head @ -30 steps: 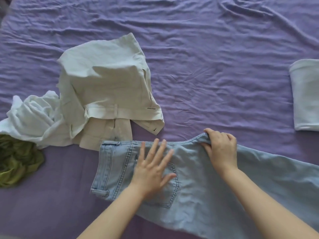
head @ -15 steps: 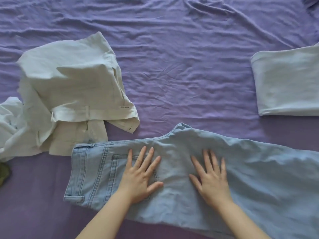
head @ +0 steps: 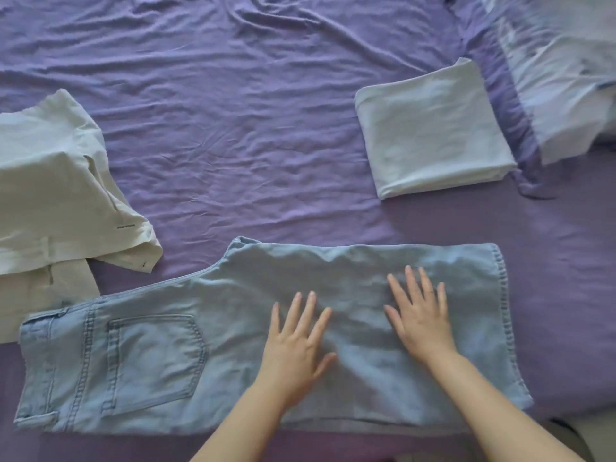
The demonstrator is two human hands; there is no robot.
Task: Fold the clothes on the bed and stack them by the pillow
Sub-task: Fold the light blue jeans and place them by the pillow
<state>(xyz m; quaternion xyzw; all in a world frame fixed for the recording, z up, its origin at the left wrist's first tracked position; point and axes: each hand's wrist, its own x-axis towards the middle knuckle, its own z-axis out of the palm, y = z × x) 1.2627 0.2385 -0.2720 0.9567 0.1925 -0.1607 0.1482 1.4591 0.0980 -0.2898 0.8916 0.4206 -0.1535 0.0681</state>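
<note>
Light blue jeans (head: pixel 160 355) lie flat across the near part of the purple bed, waistband at the left, hem at the right. My left hand (head: pixel 296 348) presses flat on the denim near the middle, fingers spread. My right hand (head: pixel 420 315) lies flat on the leg part further right, fingers straight. A folded white garment (head: pixel 433 135) rests at the upper right beside the pale pillow (head: pixel 563 61). An unfolded cream garment (head: pixel 56 198) lies crumpled at the left edge.
The wrinkled purple sheet (head: pixel 250 111) covers the whole bed. The bed's near edge shows at the bottom right corner, with floor beyond it.
My right hand let go of the jeans' crotch seam and went flat. Both hands slid rightward along the denim toward the hem. The view panned right, bringing the pillow in.
</note>
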